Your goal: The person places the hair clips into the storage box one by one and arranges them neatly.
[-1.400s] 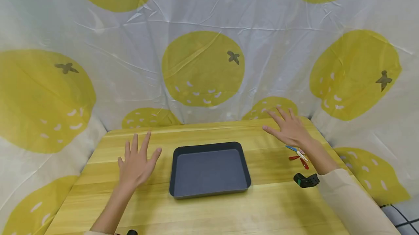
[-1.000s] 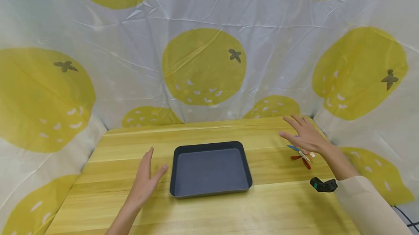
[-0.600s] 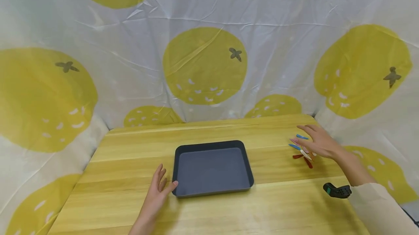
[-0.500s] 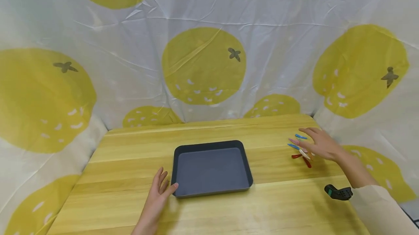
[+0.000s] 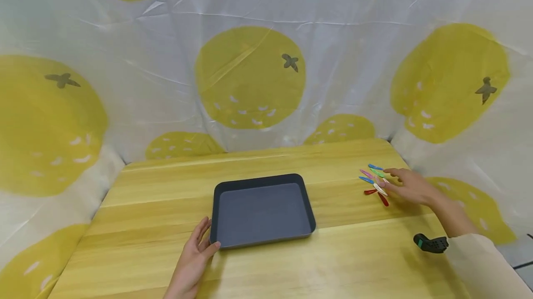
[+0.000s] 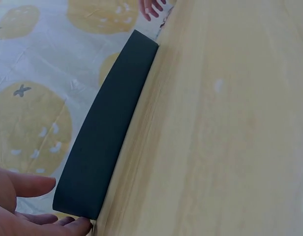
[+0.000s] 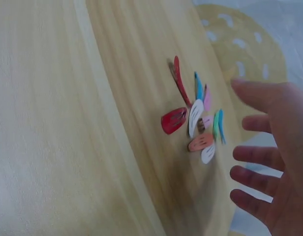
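A dark rectangular baking tray (image 5: 262, 213) rests on the wooden table. My left hand (image 5: 190, 257) is at its near left corner, thumb by the rim and fingers loosely bent alongside. In the left wrist view, that hand's fingertips (image 6: 82, 225) lie right at the lower edge of the tray's wall (image 6: 105, 123). Farther right, several snap hair clips (image 5: 380, 189) in red, blue, white, pink and green lie in a loose cluster. My right hand (image 5: 410, 188) hovers over their right side, fingers spread and holding nothing; the right wrist view shows orange and white clips (image 7: 200, 142) too.
A white curtain with yellow fruit prints (image 5: 250, 77) hangs behind and along both sides of the wooden table (image 5: 333, 262). A black device (image 5: 430, 243) is worn at the right wrist. Some dark cable shows at the far right edge.
My left hand has come down and rightward to the tray's corner. The right hand has moved right and lowered toward the hair clips. Tray and clips lie as before; the head view shifted slightly.
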